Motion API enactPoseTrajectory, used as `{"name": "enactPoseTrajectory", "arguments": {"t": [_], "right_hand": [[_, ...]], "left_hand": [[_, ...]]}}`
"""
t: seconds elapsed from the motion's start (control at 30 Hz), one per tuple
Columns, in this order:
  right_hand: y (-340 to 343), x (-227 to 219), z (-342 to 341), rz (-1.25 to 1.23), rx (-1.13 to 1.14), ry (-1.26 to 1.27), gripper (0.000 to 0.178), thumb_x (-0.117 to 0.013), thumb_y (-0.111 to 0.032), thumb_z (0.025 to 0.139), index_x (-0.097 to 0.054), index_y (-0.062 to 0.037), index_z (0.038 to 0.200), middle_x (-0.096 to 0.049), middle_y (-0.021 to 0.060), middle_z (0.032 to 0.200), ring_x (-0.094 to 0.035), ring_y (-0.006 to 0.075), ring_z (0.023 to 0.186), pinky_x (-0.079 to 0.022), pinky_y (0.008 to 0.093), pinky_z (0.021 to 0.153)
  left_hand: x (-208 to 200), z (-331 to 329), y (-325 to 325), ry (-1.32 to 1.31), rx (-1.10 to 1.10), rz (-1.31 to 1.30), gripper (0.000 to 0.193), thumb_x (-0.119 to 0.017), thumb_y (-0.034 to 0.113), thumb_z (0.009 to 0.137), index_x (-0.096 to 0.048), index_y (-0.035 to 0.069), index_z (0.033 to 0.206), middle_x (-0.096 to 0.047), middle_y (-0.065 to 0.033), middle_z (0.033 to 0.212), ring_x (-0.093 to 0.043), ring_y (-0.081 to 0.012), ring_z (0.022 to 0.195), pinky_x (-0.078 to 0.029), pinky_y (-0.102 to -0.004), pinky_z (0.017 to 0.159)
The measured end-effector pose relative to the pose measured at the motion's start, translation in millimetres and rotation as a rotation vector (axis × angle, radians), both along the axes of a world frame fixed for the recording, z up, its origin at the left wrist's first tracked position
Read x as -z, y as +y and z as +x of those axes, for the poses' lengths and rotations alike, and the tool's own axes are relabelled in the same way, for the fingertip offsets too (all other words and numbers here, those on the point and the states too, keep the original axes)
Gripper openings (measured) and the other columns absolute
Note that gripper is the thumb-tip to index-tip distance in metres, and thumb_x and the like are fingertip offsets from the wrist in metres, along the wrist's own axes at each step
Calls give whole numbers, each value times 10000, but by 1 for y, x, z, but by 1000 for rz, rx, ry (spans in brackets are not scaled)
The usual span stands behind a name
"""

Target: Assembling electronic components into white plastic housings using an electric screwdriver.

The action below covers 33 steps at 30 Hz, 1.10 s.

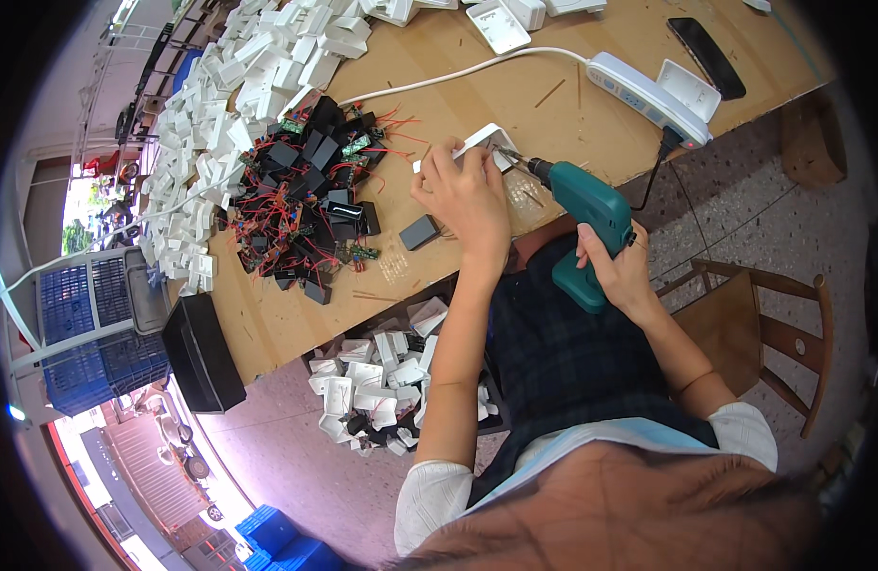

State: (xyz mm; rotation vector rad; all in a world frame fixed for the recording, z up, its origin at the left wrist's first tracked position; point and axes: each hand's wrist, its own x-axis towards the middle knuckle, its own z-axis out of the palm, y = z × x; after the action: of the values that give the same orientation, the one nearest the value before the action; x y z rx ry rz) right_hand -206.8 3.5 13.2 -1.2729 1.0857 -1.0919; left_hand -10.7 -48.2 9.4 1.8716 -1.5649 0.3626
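My left hand [468, 195] is closed on a white plastic casing [491, 135] at the near part of the table, its fingers over the casing's left side. In my right hand [618, 271] is a green cordless screwdriver [591, 202], held by its handle. The tool's bit points left and its tip meets the right side of the casing; whether it sits on a screw is too small to tell. A small black box [420, 232] lies just left of my left wrist. Beyond it spreads a heap of black boxes with red wires and green circuit boards [311, 190].
White casings [211, 124] are piled along the table's left and far side. A white power strip [648, 100] with plugged-in cord and a black phone [707, 59] lie at the right. A black bin [203, 352] stands at the left edge; more casings [372, 385] fill a container below.
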Motion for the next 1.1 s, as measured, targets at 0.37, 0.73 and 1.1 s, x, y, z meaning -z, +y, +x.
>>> {"name": "enactPoseTrajectory", "arguments": {"t": [0.37,0.73,1.1], "right_hand": [[5,0,4,31,1,16,276,-725,-120,949,-640,52,1147,-663,99,908,-663,171,662,-536,302,609],[5,9,3,-253,36,173,283,-744,-97,911,-629,50,1124,-645,155,987,-667,270,788,-533,363,731],[36,12,-45,-141,14,-109,305,-589,-151,1021,-632,98,1191,-657,99,813,-613,139,655,-513,287,640]], "left_hand": [[0,0,-1,-16,0,-10,78,-778,111,800,-734,94,863,-602,-83,1104,-561,-290,1131,-365,-497,994],[1,1,-3,-46,-3,-39,102,-796,117,751,-742,105,837,-603,-72,1072,-555,-284,1074,-354,-472,985],[-3,0,-2,-22,10,-13,66,-768,100,790,-739,62,836,-617,-98,1090,-564,-288,1092,-357,-497,1003]]}}
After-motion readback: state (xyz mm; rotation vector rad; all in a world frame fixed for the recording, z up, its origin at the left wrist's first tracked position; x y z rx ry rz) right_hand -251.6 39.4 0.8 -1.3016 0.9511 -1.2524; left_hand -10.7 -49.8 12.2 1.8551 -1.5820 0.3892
